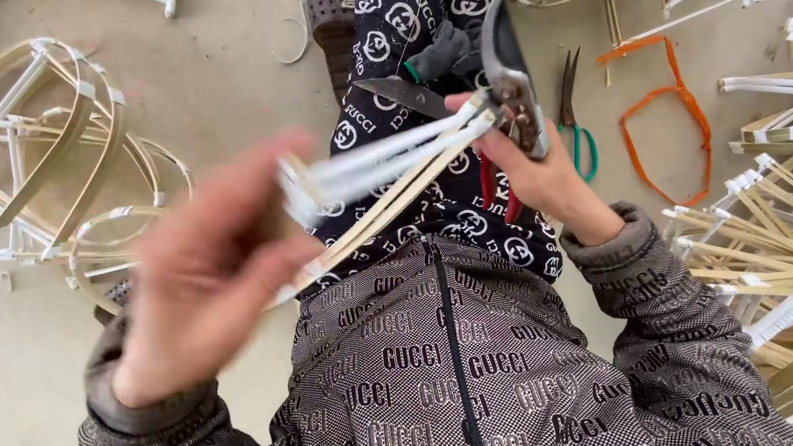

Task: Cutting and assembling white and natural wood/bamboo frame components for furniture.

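The left hand (207, 277) is closed around one end of a bundle of thin bamboo strips (391, 178), some wrapped in white tape, and holds it out over the lap; the hand is blurred, so exactly how its fingers sit on the strips is hard to tell. The right hand (536, 170) is wrapped around the red handles of a pair of pruning shears (505, 79), whose blades stand open at the far end of the bundle, right where the strips meet them. The chief risk, as I judge it, is to the right thumb, which lies against the strips just beside the blades: a slip of the bundle could bring it into the cut. The blur hints at an unsteady hold, so the strips could twist or fan apart and be cut unevenly, or splinter. A severed end could also spring off toward the lap or the floor. A pair of green-handled scissors (574, 121) and an orange band (666, 119) lie on the floor just past the right hand, and finished bamboo frames (47, 165) are piled to either side, near enough for a stray offcut to land among them.
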